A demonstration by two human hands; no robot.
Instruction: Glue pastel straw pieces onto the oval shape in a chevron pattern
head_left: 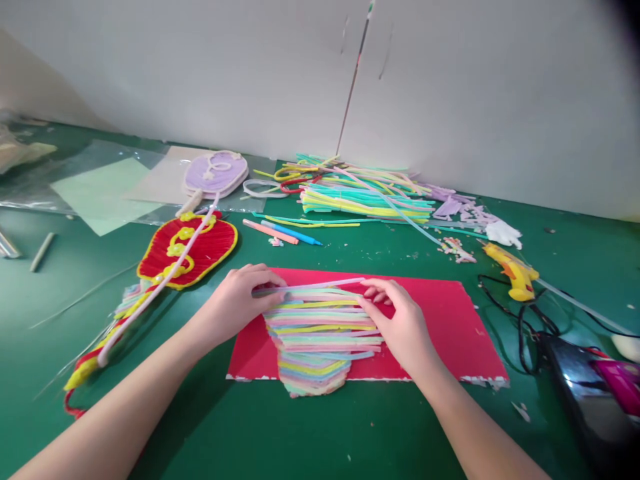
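Observation:
A striped piece made of pastel pipe cleaners lies on a red sheet, its rounded lower end over the sheet's front edge. Along its top edge runs a pale lilac pipe cleaner. My left hand pinches the left end of this strand. At the right, my right hand has its thumb on the strips' right ends and its fingers curled at the strand's other end; its fingers are apart from the thumb.
Behind the sheet lie bundled pipe cleaners and two pens. A red fan shape and a purple one lie left. A yellow glue gun, cables and a dark box are right. A wall stands behind.

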